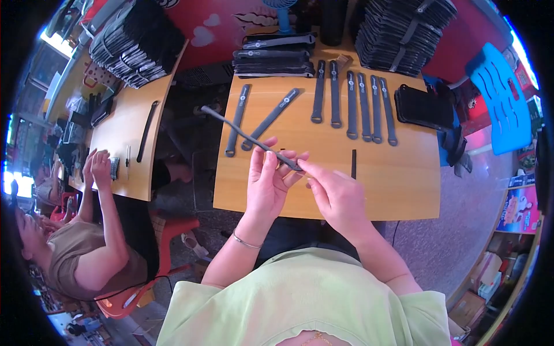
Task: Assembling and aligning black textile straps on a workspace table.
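Observation:
A long dark grey strap (239, 134) slants over the near half of the table, its free end reaching up and left. My left hand (266, 187) holds it near its lower end, between thumb and fingers. At that end, my right hand (340, 199) pinches the strap with thumb and forefinger; the exact grip is partly hidden by the fingers. Beyond my hands, two similar straps with ring-like ends lie on the left, one strap (238, 121) nearly upright and the other strap (271, 118) tilted. A short black strip (354, 164) lies just past my right hand.
Several more straps (363, 106) lie in a row at the table's far side. Behind are a folded dark stack (274, 56) and a tall strapped bundle (404, 37). A black flat pile (424, 108) sits at the right edge. Leftward, another person (92, 248) works at a second table (130, 167).

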Available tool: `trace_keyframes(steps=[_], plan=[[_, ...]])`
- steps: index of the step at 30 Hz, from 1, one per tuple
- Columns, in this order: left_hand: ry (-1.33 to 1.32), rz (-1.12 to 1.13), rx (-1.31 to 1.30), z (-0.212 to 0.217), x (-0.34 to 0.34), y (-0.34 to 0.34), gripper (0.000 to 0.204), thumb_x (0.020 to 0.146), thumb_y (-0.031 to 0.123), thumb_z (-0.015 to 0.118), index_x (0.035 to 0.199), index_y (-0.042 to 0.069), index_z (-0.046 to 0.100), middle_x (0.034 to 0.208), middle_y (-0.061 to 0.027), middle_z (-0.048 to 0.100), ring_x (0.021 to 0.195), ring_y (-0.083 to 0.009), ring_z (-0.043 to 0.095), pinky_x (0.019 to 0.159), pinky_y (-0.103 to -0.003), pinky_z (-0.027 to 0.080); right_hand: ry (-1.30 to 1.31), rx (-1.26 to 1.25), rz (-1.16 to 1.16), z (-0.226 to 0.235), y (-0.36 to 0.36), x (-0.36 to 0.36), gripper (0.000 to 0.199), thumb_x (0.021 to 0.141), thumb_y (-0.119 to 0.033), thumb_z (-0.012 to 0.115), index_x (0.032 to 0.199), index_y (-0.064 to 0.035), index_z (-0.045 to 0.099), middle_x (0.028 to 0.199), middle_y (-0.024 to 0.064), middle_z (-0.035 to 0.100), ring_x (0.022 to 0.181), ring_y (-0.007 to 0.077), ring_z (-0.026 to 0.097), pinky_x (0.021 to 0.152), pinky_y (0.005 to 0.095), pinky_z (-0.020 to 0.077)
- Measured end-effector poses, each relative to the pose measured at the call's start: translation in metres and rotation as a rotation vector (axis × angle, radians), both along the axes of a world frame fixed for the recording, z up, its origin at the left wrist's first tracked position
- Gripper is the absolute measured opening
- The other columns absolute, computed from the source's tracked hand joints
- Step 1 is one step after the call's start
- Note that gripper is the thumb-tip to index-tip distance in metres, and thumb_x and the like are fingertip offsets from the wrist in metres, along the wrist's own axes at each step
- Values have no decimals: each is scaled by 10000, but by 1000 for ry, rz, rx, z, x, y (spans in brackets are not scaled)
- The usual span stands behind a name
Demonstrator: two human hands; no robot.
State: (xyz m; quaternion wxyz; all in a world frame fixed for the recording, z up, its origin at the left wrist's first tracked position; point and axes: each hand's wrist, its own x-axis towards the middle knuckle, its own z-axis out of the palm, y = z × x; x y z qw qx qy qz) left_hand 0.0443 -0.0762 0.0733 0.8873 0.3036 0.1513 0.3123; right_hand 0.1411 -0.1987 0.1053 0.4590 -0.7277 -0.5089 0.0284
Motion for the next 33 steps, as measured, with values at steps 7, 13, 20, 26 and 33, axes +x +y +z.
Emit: trace_keyframes(steps=[7,13,20,26,33], plan=[[29,7,24,-1,-2,0,275,959,112,477,1228,71,438,1046,-158,623,1091,-371,574,833,-372,570,-33,-46,23,0,-1,0,385,806,-66,632,1178,-158,594,753,51,631,648,219,604,570,357,479],[30,59,123,-8,2,-1,252,921,67,543,1161,51,470,1002,-164,639,1059,-354,596,834,-376,567,43,-120,14,0,-2,-1,413,808,-8,613,1203,-128,586,733,78,661,653,224,648,587,328,497],[94,165,224,-5,7,-4,228,855,-27,610,1049,31,503,974,-122,648,989,-258,641,778,-294,560,115,-159,-38,-2,-1,0,410,824,-2,586,1215,-123,572,744,77,670,666,222,657,592,324,500],[151,215,309,-7,9,-7,226,851,-32,616,1035,32,502,960,-110,655,998,-250,637,777,-269,546,64,-114,-42,-9,0,2,407,801,20,599,1180,-129,600,765,79,676,690,233,663,599,329,504],[160,209,347,-5,13,-10,224,854,-32,612,1036,32,498,998,-124,646,1029,-254,622,813,-280,536,34,-95,-77,-11,1,4,395,789,48,600,1141,-130,628,794,84,684,714,235,671,609,323,514]])
